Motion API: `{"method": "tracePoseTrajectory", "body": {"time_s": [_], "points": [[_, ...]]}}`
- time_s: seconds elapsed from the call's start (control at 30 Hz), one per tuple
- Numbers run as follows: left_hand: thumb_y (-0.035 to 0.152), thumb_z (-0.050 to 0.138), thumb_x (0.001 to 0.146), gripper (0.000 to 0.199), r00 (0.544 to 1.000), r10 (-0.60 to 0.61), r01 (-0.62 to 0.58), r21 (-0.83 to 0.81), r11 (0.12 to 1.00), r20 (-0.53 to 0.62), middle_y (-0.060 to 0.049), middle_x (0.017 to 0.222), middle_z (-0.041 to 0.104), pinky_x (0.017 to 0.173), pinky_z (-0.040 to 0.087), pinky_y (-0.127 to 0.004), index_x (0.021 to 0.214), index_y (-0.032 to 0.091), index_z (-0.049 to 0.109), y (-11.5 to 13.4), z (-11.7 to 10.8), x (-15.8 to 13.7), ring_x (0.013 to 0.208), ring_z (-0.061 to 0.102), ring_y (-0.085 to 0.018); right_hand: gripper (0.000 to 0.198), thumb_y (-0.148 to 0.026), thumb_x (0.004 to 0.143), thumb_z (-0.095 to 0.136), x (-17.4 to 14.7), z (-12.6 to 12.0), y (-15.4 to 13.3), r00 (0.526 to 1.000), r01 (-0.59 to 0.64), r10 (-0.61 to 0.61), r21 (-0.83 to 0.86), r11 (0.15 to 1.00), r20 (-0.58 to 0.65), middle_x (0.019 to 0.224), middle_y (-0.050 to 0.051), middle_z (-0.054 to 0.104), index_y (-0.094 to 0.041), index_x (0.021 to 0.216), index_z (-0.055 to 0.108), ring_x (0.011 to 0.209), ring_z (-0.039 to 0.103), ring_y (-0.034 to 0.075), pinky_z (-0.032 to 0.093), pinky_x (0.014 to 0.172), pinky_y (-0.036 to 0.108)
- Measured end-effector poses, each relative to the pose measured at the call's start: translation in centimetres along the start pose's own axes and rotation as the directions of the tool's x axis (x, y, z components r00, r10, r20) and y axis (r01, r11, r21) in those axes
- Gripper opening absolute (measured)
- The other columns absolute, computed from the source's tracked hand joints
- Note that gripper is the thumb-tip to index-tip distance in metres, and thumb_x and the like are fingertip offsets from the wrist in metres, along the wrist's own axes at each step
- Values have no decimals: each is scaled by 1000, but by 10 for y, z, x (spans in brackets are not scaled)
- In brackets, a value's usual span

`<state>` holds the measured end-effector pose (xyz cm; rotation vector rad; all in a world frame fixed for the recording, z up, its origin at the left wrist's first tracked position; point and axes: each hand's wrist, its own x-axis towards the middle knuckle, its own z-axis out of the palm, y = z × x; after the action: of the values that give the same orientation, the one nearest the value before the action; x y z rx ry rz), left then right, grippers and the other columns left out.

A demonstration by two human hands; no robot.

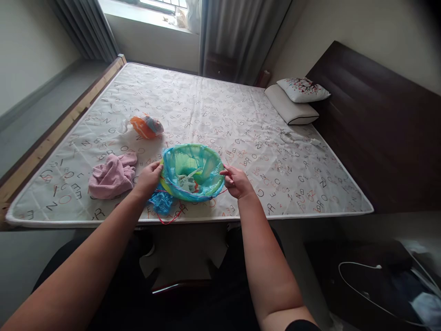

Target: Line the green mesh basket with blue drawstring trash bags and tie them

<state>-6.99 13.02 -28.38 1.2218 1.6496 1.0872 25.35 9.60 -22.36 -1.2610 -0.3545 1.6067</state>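
A small yellow-green wastebasket [168,186] stands on the mattress near its front edge. Its mouth is lined with a thin blue plastic bag [215,181] folded over the rim, and crumpled whitish scraps [187,183] lie inside. My left hand [150,177] is closed on the left side of the rim, thumb on top. At the right side, my right hand [236,180] pinches the bag's red drawstring [225,166]. Another stretch of red cord loops below the basket in front. Beside my left hand, a crumpled blue plastic piece [161,201] rests against the basket.
A pink towel [112,177] lies bunched at the left of the letter-printed mattress [241,119]. Behind it is an orange-and-clear plastic bundle [147,126]. Pillows [292,103] rest by the dark headboard [365,110]. A dark bedside table [344,271] with a white cable is at lower right.
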Motion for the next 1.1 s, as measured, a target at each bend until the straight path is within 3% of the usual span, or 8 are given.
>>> {"method": "tracePoseTrajectory", "body": {"time_s": [0.13,0.4,0.47,0.57,0.67,0.87,1.0,1.1], "points": [[39,58,99,51,985,174,-170,132,977,-20,-17,138,78,117,53,-46,137,12,79,3,11,-12,132,72,-34,4,-17,100,63,8,6,7,977,207,-211,-102,973,-30,80,3,81,-18,97,61,35,39,2,27,35,15],[42,62,101,41,944,316,-294,200,935,-89,-11,124,84,111,56,-41,122,17,86,17,27,-32,120,78,-32,21,-32,104,61,5,30,27,831,551,-527,-132,824,179,128,3,79,-29,123,70,43,41,0,36,41,20],[39,63,100,34,945,308,-276,231,933,-113,-10,116,85,106,57,-40,114,18,86,18,29,-32,112,79,-31,27,-37,104,64,-4,38,31,782,596,-519,-171,785,345,129,2,79,-33,129,73,47,45,1,42,45,22],[34,63,100,25,946,249,-220,152,963,-209,-10,106,84,94,58,-36,107,18,81,20,31,-25,100,78,-26,34,-41,104,66,-17,44,30,703,592,-343,-245,767,623,100,-1,80,-34,136,75,56,56,7,51,55,25],[28,58,104,19,933,212,-208,42,977,-292,-8,97,79,87,56,-31,101,19,73,27,26,-12,92,74,-21,37,-41,102,70,-26,41,21,647,576,-234,-264,774,726,72,-5,67,-32,138,75,62,61,11,56,62,27],[9,56,104,17,974,-19,-21,-176,984,-224,0,72,61,69,50,-25,92,17,64,63,-9,22,68,62,-13,34,-40,98,75,-35,25,-20,717,574,-484,-30,819,501,63,-10,48,-33,132,75,54,47,10,61,65,31],[18,59,108,7,991,18,-89,-542,836,-135,1,79,63,73,58,-28,107,18,66,85,-32,34,67,60,-10,38,-39,99,71,-46,26,-40,731,608,-610,115,786,307,72,-7,54,-35,137,70,60,53,11,60,67,29],[28,66,107,14,997,12,-63,-685,726,-79,3,98,72,75,61,-30,120,24,67,92,-43,37,55,38,-5,37,-34,99,67,-53,31,-47,769,594,-609,131,793,194,80,-6,58,-35,136,68,62,55,9,56,63,26]]}}
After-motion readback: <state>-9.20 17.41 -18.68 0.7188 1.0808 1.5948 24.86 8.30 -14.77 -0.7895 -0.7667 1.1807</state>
